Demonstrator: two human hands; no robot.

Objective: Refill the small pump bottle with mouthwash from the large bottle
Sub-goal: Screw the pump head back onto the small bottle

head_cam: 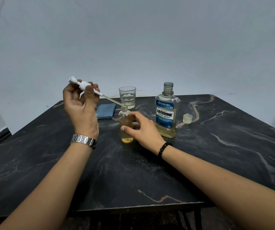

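Observation:
A small clear bottle stands uncapped in the middle of the dark marble table, filled with yellow liquid to about two thirds. My right hand holds it around the body, thumb in front. My left hand grips the white pump head, held tilted up and to the left. The pump's clear dip tube slants down with its tip at the small bottle's mouth. The large Listerine bottle stands open to the right, partly full of yellow mouthwash.
The large bottle's clear cap lies on the table to its right. A drinking glass with a little liquid stands behind the small bottle. A folded blue cloth lies to its left. A pale wall rises behind the table.

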